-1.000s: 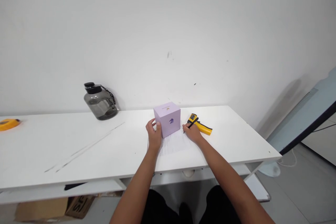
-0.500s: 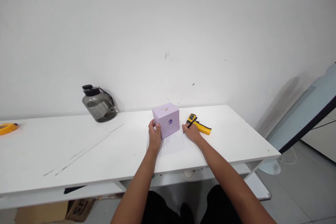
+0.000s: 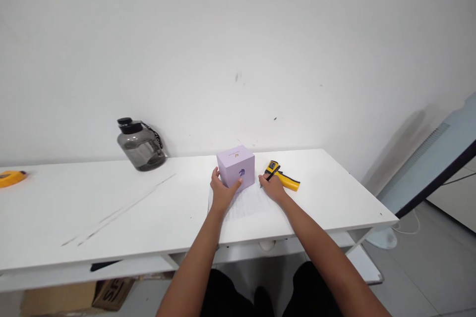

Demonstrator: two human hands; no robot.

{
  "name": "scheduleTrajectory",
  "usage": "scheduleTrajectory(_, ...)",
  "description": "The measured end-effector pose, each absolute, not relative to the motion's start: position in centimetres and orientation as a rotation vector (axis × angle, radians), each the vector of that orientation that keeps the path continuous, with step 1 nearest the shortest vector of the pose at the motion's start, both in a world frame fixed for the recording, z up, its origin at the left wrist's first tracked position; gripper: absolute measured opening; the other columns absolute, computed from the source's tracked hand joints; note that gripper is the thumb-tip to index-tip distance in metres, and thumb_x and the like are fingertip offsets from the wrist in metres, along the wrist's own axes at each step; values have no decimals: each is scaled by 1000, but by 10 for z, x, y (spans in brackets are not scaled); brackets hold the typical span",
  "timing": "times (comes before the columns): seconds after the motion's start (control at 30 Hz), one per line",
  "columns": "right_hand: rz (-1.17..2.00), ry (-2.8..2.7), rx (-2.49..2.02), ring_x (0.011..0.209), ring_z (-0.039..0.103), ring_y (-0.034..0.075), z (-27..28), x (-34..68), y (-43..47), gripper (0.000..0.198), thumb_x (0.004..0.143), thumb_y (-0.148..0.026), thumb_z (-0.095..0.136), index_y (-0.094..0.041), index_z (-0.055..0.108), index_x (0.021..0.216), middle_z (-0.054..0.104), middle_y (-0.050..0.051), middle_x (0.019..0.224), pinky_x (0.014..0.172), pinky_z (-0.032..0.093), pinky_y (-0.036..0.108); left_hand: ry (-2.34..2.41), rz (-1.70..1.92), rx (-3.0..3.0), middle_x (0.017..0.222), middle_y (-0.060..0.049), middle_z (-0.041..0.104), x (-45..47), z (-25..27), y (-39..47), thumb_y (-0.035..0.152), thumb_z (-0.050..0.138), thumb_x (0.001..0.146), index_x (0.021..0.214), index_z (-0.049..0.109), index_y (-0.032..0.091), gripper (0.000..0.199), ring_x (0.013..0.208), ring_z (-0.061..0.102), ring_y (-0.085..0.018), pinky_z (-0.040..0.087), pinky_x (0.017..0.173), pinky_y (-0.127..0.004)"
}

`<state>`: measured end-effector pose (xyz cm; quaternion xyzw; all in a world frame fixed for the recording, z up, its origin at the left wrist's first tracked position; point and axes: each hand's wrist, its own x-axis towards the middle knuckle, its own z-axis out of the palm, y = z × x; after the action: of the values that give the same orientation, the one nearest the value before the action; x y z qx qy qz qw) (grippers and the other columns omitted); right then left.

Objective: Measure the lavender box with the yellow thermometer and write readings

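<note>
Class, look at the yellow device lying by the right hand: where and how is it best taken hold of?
Probably across the handle, from above and the right. The yellow device lies on the table with its slim handle sticking out rightward, uncovered, while the right hand and the pen crowd its head end.

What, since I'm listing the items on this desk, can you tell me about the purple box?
The purple box is pale lilac, roughly cube-shaped, with smooth, flat faces that look like card. A dark purple emblem marks its front; the top carries a gold mark and tiny print. It appears closed and stands upright, turned cornerwise, at least partly on a paper sheet on the white desk. The left hand grips it, thumb across the front.
</note>
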<state>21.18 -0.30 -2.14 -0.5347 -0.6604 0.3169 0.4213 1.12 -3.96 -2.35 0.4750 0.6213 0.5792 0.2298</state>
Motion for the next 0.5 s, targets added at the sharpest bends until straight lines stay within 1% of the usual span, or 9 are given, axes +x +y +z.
scheduleTrajectory(0.1,789,-1642,-1344,62,52,16,-21,212,-3,35,84,-41,48,-21,51,55,55,-1,57,61,39,26,1696,1580,1326,150,-17,32,11,-22,-40,49,84,61,149,21,26,110,141,32,-33,35,112,-52)
scheduleTrajectory(0.23,807,-1651,-1333,61,51,16,-20,212,-4,35,84,-41,48,-22,49,54,55,0,57,61,39,26,1605,1613,1341,149,-17,35,10,-23,-37,48,84,62,148,21,26,110,138,39,-32,40,109,-49)
scheduleTrajectory(0.4,781,-1636,-1340,61,51,16,-19,211,-5,36,85,-42,47,-22,48,54,56,0,57,61,38,27,1574,1622,1341,149,-16,35,9,-27,-35,48,85,60,149,20,28,112,139,39,-31,42,108,-47)
scheduleTrajectory(0.5,774,-1634,-1342,61,52,16,-18,211,-5,36,85,-41,47,-22,47,54,56,0,57,61,38,27,1575,1643,1339,147,-16,38,9,-29,-34,47,86,59,148,22,28,111,137,41,-32,44,106,-48)
